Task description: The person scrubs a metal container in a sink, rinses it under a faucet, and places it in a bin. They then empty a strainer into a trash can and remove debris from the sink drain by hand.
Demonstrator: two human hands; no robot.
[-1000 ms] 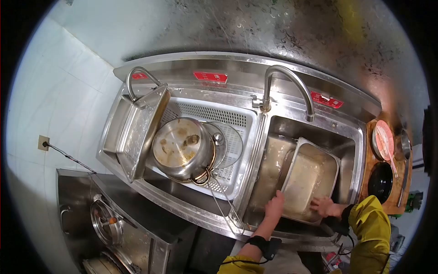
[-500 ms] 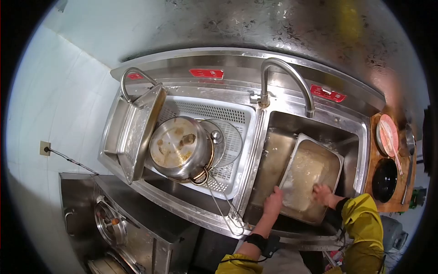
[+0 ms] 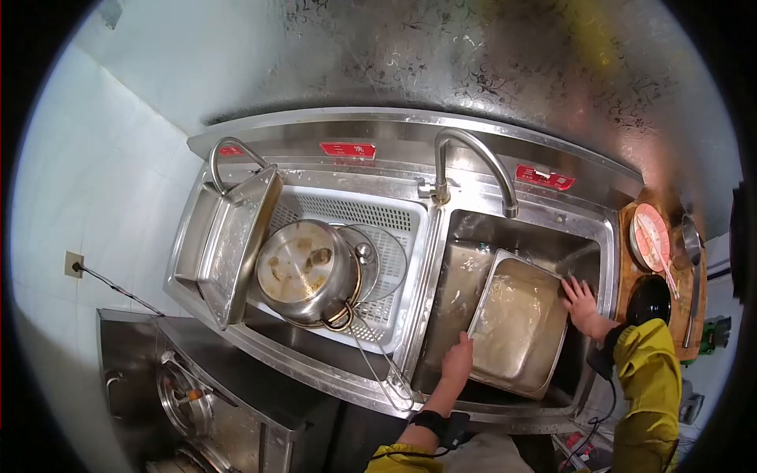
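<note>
A rectangular metal pan with cloudy water in it sits tilted in the right sink basin. My left hand is closed on the pan's left rim, near its lower part. At the pan's right rim, my right hand lies with its fingers spread, the fingertips near or on the edge. Above the basin arches a metal faucet.
An upturned stained pot and a glass lid rest in a white basket in the middle basin. A large metal tray leans at left. A wooden board at right holds a pink bowl and a black bowl.
My right hand has come out of the pan's water to its right rim, fingers spread. My left hand stays at the left rim. The whole view has shifted slightly.
</note>
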